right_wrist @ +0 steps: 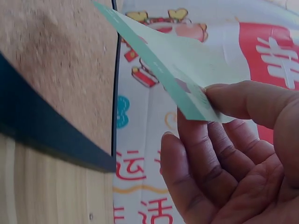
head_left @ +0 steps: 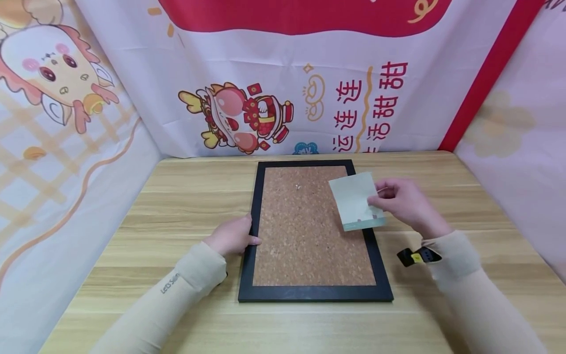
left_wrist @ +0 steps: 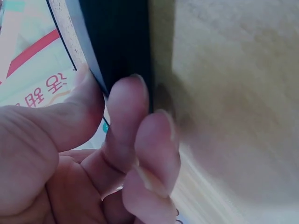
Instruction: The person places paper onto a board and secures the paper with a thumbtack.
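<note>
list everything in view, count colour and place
corkboard: 1, brown in black frame, on table
paper note: 1, pale green, over corkboard's right side
speck: 1 clear, whitish, upper cork
table: 1, light wood, under corkboard
printed cloth: count unclear, mostly white and red, back and sides
wrist device: 1 clear, black and yellow, right cuff
sleeves: 2, cream, both arms
left grip: 1, bare, holding frame's left side
right grip: 1, bare, pinching note

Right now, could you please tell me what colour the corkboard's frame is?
The frame is black; it shows best in the head view.
</note>
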The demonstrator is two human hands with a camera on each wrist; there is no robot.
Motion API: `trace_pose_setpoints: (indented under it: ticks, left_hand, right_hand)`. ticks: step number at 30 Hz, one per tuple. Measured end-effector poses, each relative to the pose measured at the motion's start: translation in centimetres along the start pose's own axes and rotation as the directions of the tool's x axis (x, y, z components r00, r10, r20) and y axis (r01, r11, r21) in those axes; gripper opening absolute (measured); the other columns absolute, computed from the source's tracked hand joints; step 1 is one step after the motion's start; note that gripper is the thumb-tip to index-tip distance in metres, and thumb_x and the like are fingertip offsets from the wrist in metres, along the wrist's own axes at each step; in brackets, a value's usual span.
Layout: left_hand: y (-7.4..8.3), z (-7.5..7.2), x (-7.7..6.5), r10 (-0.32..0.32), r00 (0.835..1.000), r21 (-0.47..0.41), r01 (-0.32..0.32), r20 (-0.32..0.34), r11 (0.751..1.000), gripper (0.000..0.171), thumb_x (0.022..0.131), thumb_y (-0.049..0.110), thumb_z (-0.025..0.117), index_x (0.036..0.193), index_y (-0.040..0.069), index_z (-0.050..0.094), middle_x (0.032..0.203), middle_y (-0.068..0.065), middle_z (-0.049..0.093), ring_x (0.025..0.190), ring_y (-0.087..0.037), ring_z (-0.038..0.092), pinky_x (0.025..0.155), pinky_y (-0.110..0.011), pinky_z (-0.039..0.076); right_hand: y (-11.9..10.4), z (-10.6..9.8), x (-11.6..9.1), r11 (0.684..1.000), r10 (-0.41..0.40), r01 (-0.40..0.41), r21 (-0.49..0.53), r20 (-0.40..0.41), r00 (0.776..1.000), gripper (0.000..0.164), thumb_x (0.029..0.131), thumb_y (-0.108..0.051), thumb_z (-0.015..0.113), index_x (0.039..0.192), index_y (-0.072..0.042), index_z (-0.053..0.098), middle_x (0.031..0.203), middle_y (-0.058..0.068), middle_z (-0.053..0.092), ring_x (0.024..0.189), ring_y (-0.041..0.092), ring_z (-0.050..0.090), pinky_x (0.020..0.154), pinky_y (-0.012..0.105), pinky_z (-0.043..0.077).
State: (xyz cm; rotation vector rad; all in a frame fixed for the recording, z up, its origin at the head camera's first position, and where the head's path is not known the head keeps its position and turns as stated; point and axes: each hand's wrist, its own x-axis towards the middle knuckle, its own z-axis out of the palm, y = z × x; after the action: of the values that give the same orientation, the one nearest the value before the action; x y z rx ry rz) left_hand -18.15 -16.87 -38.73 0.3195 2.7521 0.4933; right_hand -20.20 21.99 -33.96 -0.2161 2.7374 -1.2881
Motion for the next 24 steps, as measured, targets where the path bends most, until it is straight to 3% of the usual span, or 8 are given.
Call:
trace_pose_setpoints:
  ticks: [3, 7, 11, 15, 18, 24]
  left_hand:
    - [0.1, -0.1, -0.1, 0.008, 1.000, 0.048, -0.007, -0.025, 0.999, 0.058, 0.082, 0.035, 0.068, 0.125, 0.000, 0.049, 0.101, -0.014, 0.064, 0.079, -0.020, 0.061, 0.071, -0.037, 0.048]
    - [0.4, -0.7, -0.3, 0.018, 0.997, 0.078, -0.012, -0.074, 0.997, 0.053, 0.082, 0.036, 0.068, 0.119, 0.000, 0.055, 0.109, -0.015, 0.062, 0.092, -0.024, 0.059, 0.079, -0.041, 0.046]
    - [1.1, -1.3, -0.3, 0.027, 0.987, 0.019, -0.024, -0.156, 1.000, 0.051, 0.085, 0.036, 0.064, 0.122, 0.002, 0.057, 0.091, -0.009, 0.064, 0.070, -0.019, 0.059, 0.062, -0.036, 0.047]
    - [2.2, -1.7, -0.5, 0.056, 0.977, -0.095, -0.077, -0.207, 0.993, 0.050, 0.086, 0.038, 0.062, 0.127, 0.010, 0.056, 0.076, 0.003, 0.059, 0.057, -0.014, 0.052, 0.050, -0.030, 0.043]
    - [3.2, -1.6, -0.8, 0.105, 0.971, -0.199, -0.148, -0.213, 0.969, 0.046, 0.086, 0.037, 0.063, 0.126, 0.015, 0.058, 0.080, 0.007, 0.060, 0.061, -0.013, 0.054, 0.052, -0.029, 0.044]
    - [4.5, -0.9, -0.8, 0.204, 0.954, -0.372, -0.275, -0.220, 0.886, 0.042, 0.086, 0.038, 0.062, 0.122, 0.018, 0.060, 0.089, 0.009, 0.062, 0.077, -0.011, 0.060, 0.061, -0.028, 0.049]
  right_hand:
    - [-0.4, 0.9, -0.1, 0.999, -0.039, 0.039, 0.021, 0.006, 0.999, 0.035, 0.080, -0.032, 0.071, 0.105, -0.010, 0.061, 0.094, 0.009, 0.065, 0.083, 0.023, 0.058, 0.069, 0.033, 0.049]
    - [-1.0, 2.0, -0.2, 0.997, -0.063, 0.063, 0.041, 0.012, 0.998, 0.031, 0.080, -0.031, 0.072, 0.102, -0.011, 0.062, 0.090, 0.007, 0.065, 0.080, 0.021, 0.059, 0.068, 0.033, 0.049]
    - [-1.4, 3.0, -0.5, 0.996, -0.060, 0.059, 0.061, 0.010, 0.998, 0.031, 0.079, -0.033, 0.072, 0.099, -0.012, 0.062, 0.089, 0.006, 0.065, 0.079, 0.022, 0.059, 0.068, 0.034, 0.049]
    - [-1.8, 4.0, -0.7, 0.993, -0.055, 0.052, 0.106, 0.020, 0.998, 0.030, 0.078, -0.035, 0.072, 0.097, -0.013, 0.062, 0.088, 0.006, 0.065, 0.077, 0.023, 0.058, 0.068, 0.036, 0.049]
    - [-2.2, 4.9, -0.9, 0.984, -0.074, 0.068, 0.166, 0.029, 0.997, 0.029, 0.078, -0.033, 0.072, 0.094, -0.012, 0.061, 0.085, 0.006, 0.066, 0.074, 0.024, 0.058, 0.067, 0.038, 0.050]
    - [-3.3, 6.2, -1.5, 0.961, -0.099, 0.080, 0.263, 0.058, 0.993, 0.027, 0.080, -0.029, 0.072, 0.092, -0.009, 0.058, 0.083, 0.008, 0.066, 0.072, 0.024, 0.057, 0.065, 0.037, 0.051]
